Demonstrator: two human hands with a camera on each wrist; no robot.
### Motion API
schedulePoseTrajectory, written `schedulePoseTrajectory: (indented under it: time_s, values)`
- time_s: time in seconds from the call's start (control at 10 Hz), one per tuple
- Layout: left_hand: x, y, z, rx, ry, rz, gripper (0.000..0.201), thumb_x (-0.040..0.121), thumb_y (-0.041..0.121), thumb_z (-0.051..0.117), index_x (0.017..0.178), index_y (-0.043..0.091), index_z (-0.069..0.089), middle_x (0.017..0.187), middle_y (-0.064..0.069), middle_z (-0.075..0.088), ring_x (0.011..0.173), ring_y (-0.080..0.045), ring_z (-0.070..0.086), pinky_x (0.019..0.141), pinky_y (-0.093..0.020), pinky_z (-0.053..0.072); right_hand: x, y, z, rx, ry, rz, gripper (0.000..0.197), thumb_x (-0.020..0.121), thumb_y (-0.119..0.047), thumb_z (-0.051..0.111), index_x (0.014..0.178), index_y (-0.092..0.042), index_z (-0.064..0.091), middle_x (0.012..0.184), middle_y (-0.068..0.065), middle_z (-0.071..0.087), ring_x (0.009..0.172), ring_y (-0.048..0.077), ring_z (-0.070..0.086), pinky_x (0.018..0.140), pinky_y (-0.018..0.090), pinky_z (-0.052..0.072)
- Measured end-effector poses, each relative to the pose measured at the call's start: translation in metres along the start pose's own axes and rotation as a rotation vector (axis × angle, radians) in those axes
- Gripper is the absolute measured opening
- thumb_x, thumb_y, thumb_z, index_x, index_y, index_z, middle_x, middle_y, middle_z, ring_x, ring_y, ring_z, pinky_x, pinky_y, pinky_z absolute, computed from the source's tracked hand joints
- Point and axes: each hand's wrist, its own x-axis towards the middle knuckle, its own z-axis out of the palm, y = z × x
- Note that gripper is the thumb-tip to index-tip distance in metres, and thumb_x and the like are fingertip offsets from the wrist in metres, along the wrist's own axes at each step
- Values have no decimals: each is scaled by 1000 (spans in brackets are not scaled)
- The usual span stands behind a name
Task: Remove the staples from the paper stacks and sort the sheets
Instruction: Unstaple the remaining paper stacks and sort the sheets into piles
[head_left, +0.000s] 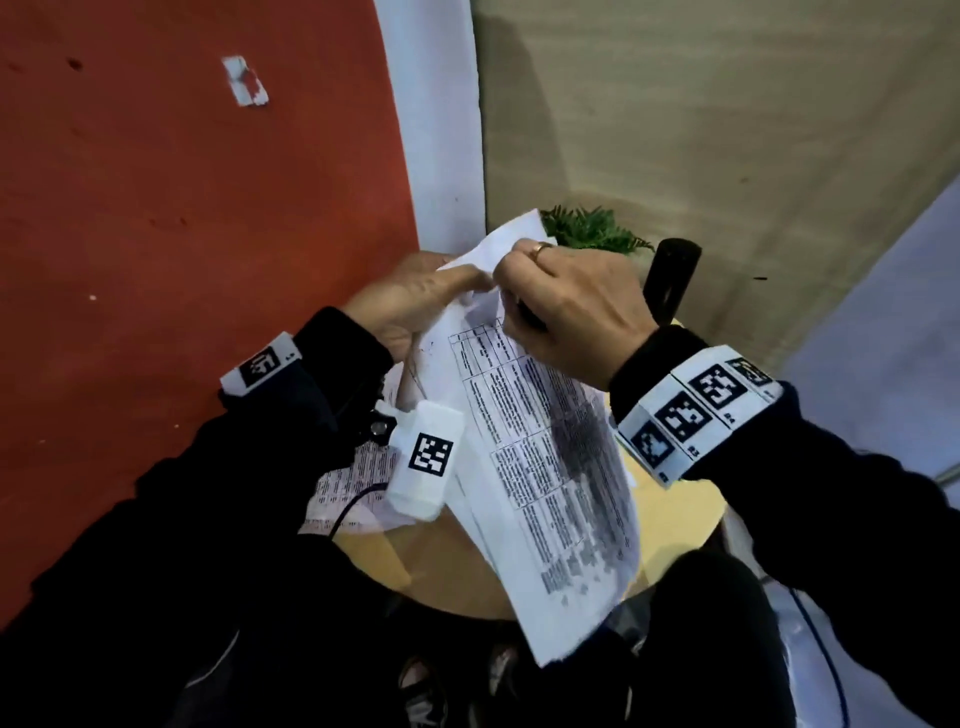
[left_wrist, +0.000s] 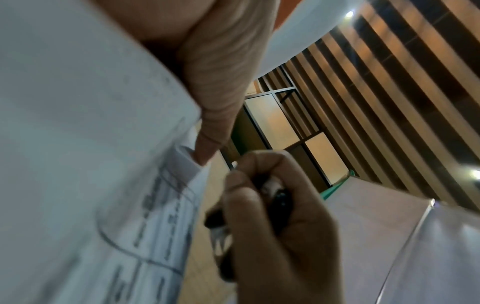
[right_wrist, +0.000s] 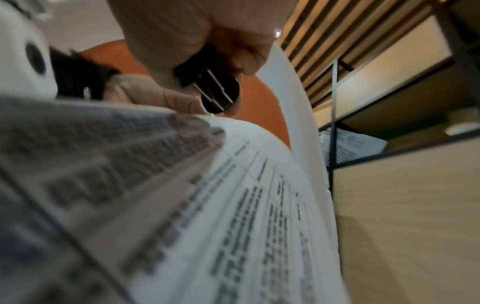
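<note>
The round wooden surface (head_left: 675, 514) lies low in the head view, with printed sheets (head_left: 353, 483) resting on its left part. Held up above it is the paper stack (head_left: 540, 467), its long axis running from the raised top corner, far from the person, down toward their lap. The left hand (head_left: 410, 301) pinches that top corner from the left side, thumb on the front and fingers (left_wrist: 215, 102) curled behind. The right hand (head_left: 571, 312) comes at the same corner from the right, fingers clenched around a black staple remover (right_wrist: 215, 90) whose metal claws point at the corner. A black stapler (head_left: 670, 280) stands just behind the right hand, beside a small green plant (head_left: 592, 228).

The staple itself is too small and blurred to make out. Judging by the grip, it sits at the pinched corner, just beyond the remover's claws, so the right hand is the nearer one to work it loose while the left braces the sheets.
</note>
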Motion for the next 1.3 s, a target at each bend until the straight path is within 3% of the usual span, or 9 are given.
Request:
schedulePoseTrajectory:
  time_s: [0.2, 0.3, 0.4, 0.5, 0.7, 0.9, 1.0, 1.1, 1.3]
  values:
    - [-3, 1, -23, 287, 155, 237, 11, 88, 10, 63, 78, 15, 60, 63, 5, 55, 41, 6, 48, 47, -13, 37, -47, 35, 15, 520, -18, 824, 15, 81, -33, 49, 72, -21, 52, 70, 6, 60, 71, 31, 62, 63, 41, 51]
    - [0, -2, -33, 512, 196, 357, 9, 90, 10, 61, 81, 12, 58, 63, 7, 49, 42, 10, 45, 46, -8, 31, -85, 40, 40, 438, -467, 952, 18, 83, -24, 54, 65, -21, 52, 72, 9, 60, 78, 32, 65, 72, 39, 52]
    - [7, -8, -49, 751, 163, 375, 5, 88, 9, 63, 84, 7, 61, 68, -4, 50, 54, -1, 44, 52, -25, 30, -111, 33, 62, 317, -797, 941, 11, 85, -24, 54, 76, -19, 60, 80, 9, 63, 83, 27, 65, 71, 32, 48]
    - [15, -7, -68, 886, 109, 336, 19, 87, 19, 65, 79, 4, 56, 72, -12, 53, 70, -18, 46, 59, -29, 25, -123, 31, 80, 216, -961, 915, 15, 88, -21, 49, 82, -19, 63, 85, 8, 64, 86, 27, 62, 70, 28, 45]
    - [23, 2, -96, 867, 38, 220, 6, 90, 14, 61, 90, 8, 60, 68, -1, 54, 42, 6, 49, 41, -6, 33, -119, 32, 103, 374, -801, 981, 12, 88, -14, 55, 86, -16, 66, 89, 11, 67, 86, 30, 65, 75, 38, 55]
    - [35, -15, -106, 688, -68, 95, 43, 77, 47, 68, 100, 11, 66, 75, -2, 69, 63, -16, 61, 46, -24, 47, -80, 13, 120, 1211, -485, 1164, 61, 77, -5, 73, 130, -8, 43, 109, 6, 55, 62, 11, 56, 40, 13, 41]
    - [50, -29, -119, 633, -34, 55, 25, 77, 38, 68, 88, 15, 68, 80, -3, 68, 69, -24, 57, 55, -30, 46, -68, 4, 132, 1375, -469, 1227, 19, 82, -2, 67, 96, -9, 57, 79, 11, 60, 51, 14, 58, 41, 17, 43]
    - [75, -52, -134, 715, 63, 95, 21, 78, 20, 72, 86, 1, 67, 52, 23, 59, 48, 3, 49, 46, -8, 33, -65, -2, 159, 1337, -584, 1335, 13, 86, -8, 62, 77, -12, 54, 59, 12, 60, 48, 21, 53, 34, 15, 26]
    - [118, -141, -168, 935, 427, -51, 69, 71, 57, 72, 121, 11, 58, 125, -21, 56, 116, -37, 51, 100, -44, 41, -59, -52, 221, 1425, -671, 1639, 24, 88, -8, 60, 65, -5, 55, 37, 4, 56, 42, 18, 56, 32, 12, 30]
